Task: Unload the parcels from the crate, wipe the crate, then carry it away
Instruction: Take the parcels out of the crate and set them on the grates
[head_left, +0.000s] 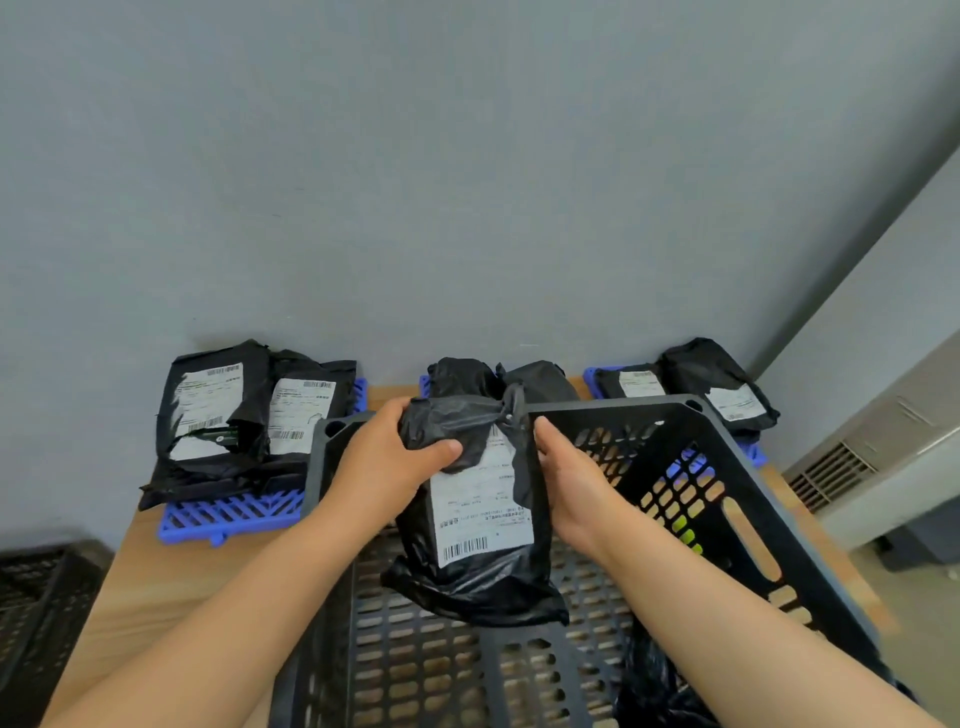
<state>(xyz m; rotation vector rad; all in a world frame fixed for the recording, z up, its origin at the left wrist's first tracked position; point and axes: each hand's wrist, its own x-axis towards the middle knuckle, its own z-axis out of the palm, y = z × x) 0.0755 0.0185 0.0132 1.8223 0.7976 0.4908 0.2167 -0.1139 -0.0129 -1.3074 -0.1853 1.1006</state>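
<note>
Lifting a black poly-bag parcel (467, 582) over the perforated black crate (613, 404), centre frame. Our left hand (387, 457) grips its bunched top and our right hand (576, 483) clasps its right edge, probably to steady the floppy bag. The white shipping label (480, 509) faces us with a barcode visible, but the print is too small to read.

I can read no words or numbers: the white shipping label (480, 499) on the black parcel (467, 582) that my left hand (387, 462) and right hand (571, 483) grip over the crate (727, 467) shows a barcode along its lower edge and rows of small print, all too blurred to make out. Beyond the crate's far left corner the left parcels (208, 410) carry white labels with barcodes. Beyond its far right corner the right parcels (735, 402) carry similar labels, just as illegible.
</note>
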